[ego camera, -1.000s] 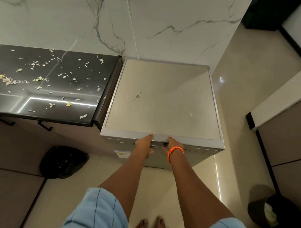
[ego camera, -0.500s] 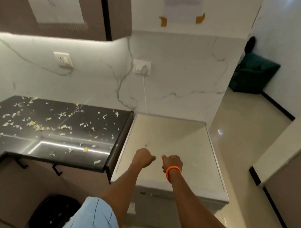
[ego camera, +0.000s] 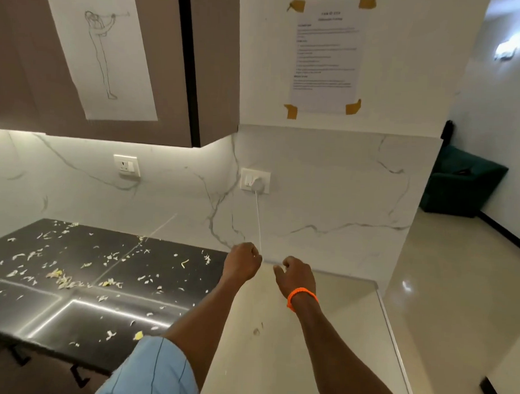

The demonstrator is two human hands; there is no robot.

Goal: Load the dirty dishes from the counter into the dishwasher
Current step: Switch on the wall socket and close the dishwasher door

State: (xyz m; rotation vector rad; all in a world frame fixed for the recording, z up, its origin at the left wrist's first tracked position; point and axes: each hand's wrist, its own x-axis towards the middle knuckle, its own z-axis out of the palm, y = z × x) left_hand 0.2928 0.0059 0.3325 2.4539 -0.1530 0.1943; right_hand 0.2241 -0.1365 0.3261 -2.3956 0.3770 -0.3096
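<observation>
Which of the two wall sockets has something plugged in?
The right socket, above the dishwasher top: a white plug and cord hang from it. The left socket, under the cabinet, is bare.

A pencil sketch on white paper point(ego camera: 101, 55) is fixed to the brown wall cabinet point(ego camera: 213, 62). A printed white sheet point(ego camera: 325, 54) is held by yellow tape on the wall. On the white marble backsplash point(ego camera: 326, 205) a white socket point(ego camera: 126, 165) and a white plug with cord point(ego camera: 257, 186). A dark green armchair point(ego camera: 459, 183) stands far right

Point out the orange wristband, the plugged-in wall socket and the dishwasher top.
orange wristband point(ego camera: 302, 297): head view, on the band across the right wrist.
wall socket point(ego camera: 255, 180): head view, middle of the plate, by the plug.
dishwasher top point(ego camera: 330, 340): head view, bare beige surface right of the forearm.
</observation>
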